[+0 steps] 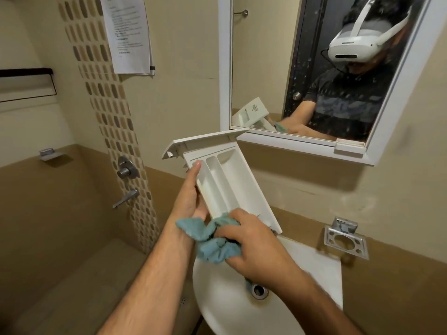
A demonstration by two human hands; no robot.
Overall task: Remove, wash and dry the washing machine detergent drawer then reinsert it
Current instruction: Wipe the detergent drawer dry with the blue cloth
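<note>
The white detergent drawer (229,180) is held up above the white sink (232,308), its front panel at the top and its three compartments facing me. My left hand (191,199) grips the drawer's left side wall, with a finger stretched up along its edge. My right hand (251,240) clutches a light blue cloth (212,243) bunched against the drawer's lower end. Part of the cloth hangs over my left wrist.
A white-framed mirror (377,151) hangs right behind the drawer and reflects a person wearing a headset. A metal holder (346,240) is fixed to the wall at the right. A shower valve and tap (125,182) sit on the wall at the left.
</note>
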